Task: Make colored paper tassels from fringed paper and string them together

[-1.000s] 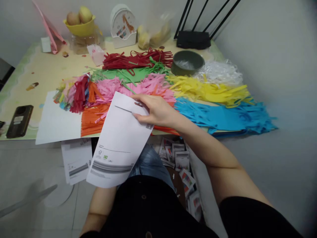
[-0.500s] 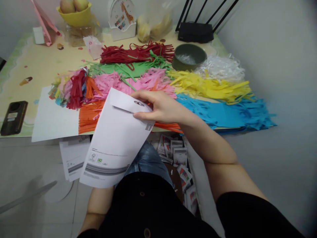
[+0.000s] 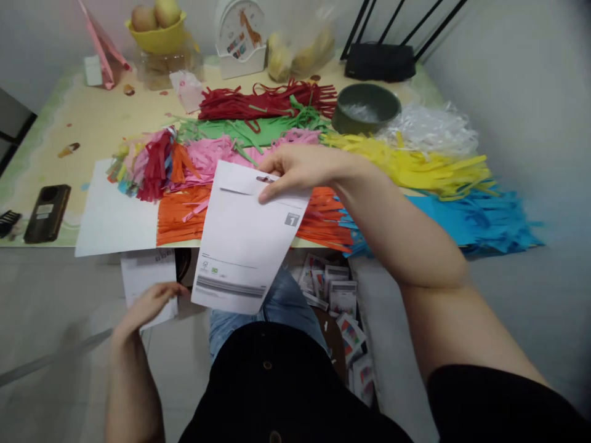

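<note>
My right hand (image 3: 300,169) grips the top edge of a white paper envelope (image 3: 247,240) between thumb and fingers. The envelope has a hang slot, a fold line near its top, and small print with grey stripes at the bottom. It hangs in front of the table edge, above my lap. To its lower left, my left hand (image 3: 152,304) is held out with fingers stretched, seemingly holding nothing. Its fingertips come near the envelope's lower left edge. Behind that hand, more white printed envelopes (image 3: 148,271) show below the table edge.
Fringed tissue paper in orange (image 3: 180,221), pink, green, red (image 3: 268,101), yellow (image 3: 410,161) and blue (image 3: 462,221) covers the table. A dark green bowl (image 3: 364,111), a phone (image 3: 47,213) and a black router (image 3: 380,61) sit around it. Several small packets (image 3: 342,295) lie below right.
My left hand has come out from behind the envelope and moved left, into view. The envelope, in my right hand, has been raised and turned more upright. The view has shifted slightly.
</note>
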{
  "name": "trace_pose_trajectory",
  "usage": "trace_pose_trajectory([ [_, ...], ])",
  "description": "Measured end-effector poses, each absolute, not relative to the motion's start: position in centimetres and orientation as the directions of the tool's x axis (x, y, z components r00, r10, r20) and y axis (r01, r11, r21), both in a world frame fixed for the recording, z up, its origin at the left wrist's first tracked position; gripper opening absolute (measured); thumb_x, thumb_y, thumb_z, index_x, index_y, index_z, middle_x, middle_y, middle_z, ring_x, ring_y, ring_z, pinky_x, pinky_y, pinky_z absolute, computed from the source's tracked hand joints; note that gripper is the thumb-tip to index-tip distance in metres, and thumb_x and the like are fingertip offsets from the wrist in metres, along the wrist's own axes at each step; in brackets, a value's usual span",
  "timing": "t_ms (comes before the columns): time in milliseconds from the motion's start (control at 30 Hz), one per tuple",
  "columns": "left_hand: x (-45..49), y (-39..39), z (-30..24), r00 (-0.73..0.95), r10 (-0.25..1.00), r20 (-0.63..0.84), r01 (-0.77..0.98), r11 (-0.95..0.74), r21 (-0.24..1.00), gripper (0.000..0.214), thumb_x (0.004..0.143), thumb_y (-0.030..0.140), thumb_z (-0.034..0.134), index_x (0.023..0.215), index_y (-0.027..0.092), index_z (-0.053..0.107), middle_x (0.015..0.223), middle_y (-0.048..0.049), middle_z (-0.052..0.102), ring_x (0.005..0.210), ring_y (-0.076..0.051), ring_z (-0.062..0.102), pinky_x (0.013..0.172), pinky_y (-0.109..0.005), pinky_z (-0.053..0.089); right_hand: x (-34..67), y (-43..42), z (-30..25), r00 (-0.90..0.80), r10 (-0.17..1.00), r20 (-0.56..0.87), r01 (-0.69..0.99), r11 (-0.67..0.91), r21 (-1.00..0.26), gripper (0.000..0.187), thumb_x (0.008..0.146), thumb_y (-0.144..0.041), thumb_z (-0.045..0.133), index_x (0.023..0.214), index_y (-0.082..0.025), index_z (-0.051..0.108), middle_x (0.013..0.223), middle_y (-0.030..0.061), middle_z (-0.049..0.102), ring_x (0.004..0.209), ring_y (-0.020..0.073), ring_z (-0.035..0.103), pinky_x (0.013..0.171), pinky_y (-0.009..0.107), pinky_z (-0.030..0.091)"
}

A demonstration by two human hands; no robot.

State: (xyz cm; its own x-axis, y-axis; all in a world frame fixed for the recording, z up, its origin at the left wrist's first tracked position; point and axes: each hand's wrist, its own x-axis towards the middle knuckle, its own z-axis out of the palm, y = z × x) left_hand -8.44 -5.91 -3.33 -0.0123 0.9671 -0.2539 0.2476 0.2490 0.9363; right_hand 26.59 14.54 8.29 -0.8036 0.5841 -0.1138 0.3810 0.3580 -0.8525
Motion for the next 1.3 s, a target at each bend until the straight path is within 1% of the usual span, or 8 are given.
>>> trace_pose_trajectory([
  [167, -7.5, -3.0, 0.5, -0.245, 0.968, -0.063, 0.127, 0.096, 0.987, 0.053, 0.076, 0.056, 0.078, 0.115, 0.020, 0.076, 0.102, -0.0111, 0.078, 0.085, -0.021, 0.072, 0.075, -0.029, 0.057, 18.8, 12.1, 9.0, -0.885, 0.439, -0.155, 0.430, 0.642, -0.635, 0.010, 0.078, -0.020, 0.073, 0.086, -0.018, 0.078, 0.081, 0.0007, 0.076, 0.075, 0.0157, 0.065, 0.066, 0.025, 0.042],
  [267, -5.6, -2.5, 2.4, -0.262, 0.965, -0.029, 0.129, 0.065, 0.989, 0.042, 0.072, 0.049, 0.082, 0.094, 0.014, 0.079, 0.081, -0.0073, 0.076, 0.064, -0.015, 0.063, 0.058, -0.023, 0.049, 14.9, 9.7, 8.9, -0.921, 0.371, -0.119, 0.372, 0.747, -0.551, 0.010, 0.081, -0.021, 0.070, 0.088, -0.016, 0.075, 0.086, 0.0050, 0.076, 0.074, 0.0164, 0.062, 0.063, 0.026, 0.037],
  [667, -11.9, -9.8, -0.1, -0.369, 0.929, -0.035, 0.274, 0.145, 0.951, 0.035, 0.083, 0.046, 0.071, 0.070, 0.014, 0.072, 0.064, -0.0034, 0.065, 0.057, -0.014, 0.053, 0.052, -0.023, 0.041, 9.1, 8.7, 6.1, -0.984, 0.071, -0.163, 0.169, 0.657, -0.735, 0.038, 0.101, -0.034, 0.048, 0.083, -0.012, 0.073, 0.071, 0.0030, 0.069, 0.061, 0.0119, 0.058, 0.062, 0.023, 0.040],
  [800, -15.6, -11.1, 0.7, -0.223, 0.972, -0.069, 0.369, 0.149, 0.917, 0.039, 0.088, 0.045, 0.067, 0.063, 0.015, 0.065, 0.058, -0.0003, 0.056, 0.054, -0.011, 0.047, 0.050, -0.022, 0.036, 2.9, 10.7, 3.5, -0.987, 0.148, -0.055, 0.140, 0.652, -0.745, 0.052, 0.108, -0.043, 0.034, 0.118, -0.011, 0.073, 0.118, 0.0113, 0.076, 0.107, 0.0191, 0.071, 0.094, 0.029, 0.052],
  [933, -18.1, -11.2, 0.9, -0.053, 0.967, -0.249, 0.380, 0.250, 0.890, 0.045, 0.091, 0.051, 0.061, 0.064, 0.015, 0.060, 0.061, 0.0011, 0.052, 0.055, -0.010, 0.045, 0.050, -0.020, 0.035, -4.0, 11.6, -0.6, -0.969, 0.247, -0.017, 0.231, 0.878, -0.420, 0.067, 0.099, -0.035, 0.059, 0.151, 0.005, 0.043, 0.160, 0.0295, 0.037, 0.150, 0.0339, 0.040, 0.124, 0.048, 0.032],
  [1067, -19.5, -11.2, -0.1, -0.116, 0.954, -0.276, 0.303, 0.299, 0.905, 0.056, 0.091, 0.063, 0.056, 0.064, 0.015, 0.055, 0.059, 0.0013, 0.050, 0.053, -0.010, 0.045, 0.050, -0.022, 0.037, -6.1, 9.5, -3.6, -0.980, 0.175, -0.091, 0.195, 0.934, -0.300, 0.070, 0.099, -0.040, 0.058, 0.152, 0.004, 0.043, 0.162, 0.0307, 0.031, 0.154, 0.0384, 0.030, 0.127, 0.052, 0.027],
  [1200, -20.6, -9.7, -0.8, -0.179, 0.974, -0.136, 0.319, 0.188, 0.929, 0.059, 0.090, 0.070, 0.053, 0.068, 0.016, 0.063, 0.074, -0.0072, 0.069, 0.076, -0.021, 0.066, 0.084, -0.036, 0.056, -5.4, 7.7, -4.2, -0.997, 0.075, -0.013, 0.075, 0.933, -0.351, 0.061, 0.101, -0.036, 0.054, 0.148, 0.003, 0.048, 0.158, 0.0304, 0.039, 0.151, 0.0355, 0.038, 0.125, 0.048, 0.034],
  [1300, -21.3, -7.4, -1.5, -0.096, 0.995, -0.031, 0.365, 0.064, 0.929, 0.057, 0.092, 0.066, 0.054, 0.066, 0.017, 0.066, 0.106, -0.0124, 0.078, 0.114, -0.030, 0.068, 0.123, -0.052, 0.032, -5.6, 8.9, -3.9, -1.000, 0.018, 0.019, 0.008, 0.899, -0.438, 0.041, 0.101, -0.023, 0.050, 0.135, -0.002, 0.063, 0.148, 0.0253, 0.055, 0.141, 0.0297, 0.054, 0.119, 0.044, 0.043],
])
